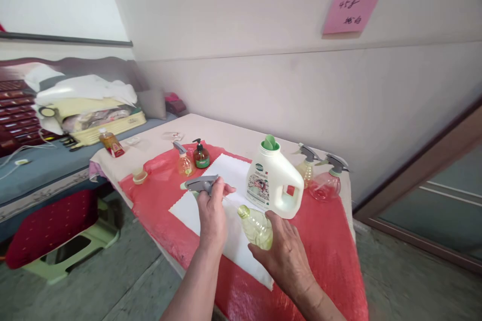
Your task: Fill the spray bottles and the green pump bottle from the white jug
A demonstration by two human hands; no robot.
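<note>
My left hand (211, 213) is closed around a grey spray-trigger head (201, 183), held over the white cloth (226, 170). My right hand (284, 251) grips a small clear bottle of yellowish liquid (256, 225), tilted with its open neck toward the left hand. The trigger head is off the bottle, a short gap apart. Right behind my hands stands a white detergent jug with a green cap (273, 178).
The table has a red cover (331, 256). On it stand a small spray bottle (184, 160), a dark pump bottle (201, 155), two spray bottles (326, 180) at the right, an amber bottle (110, 143) and a small cup (139, 175). A bed with bedding (86, 105) lies left.
</note>
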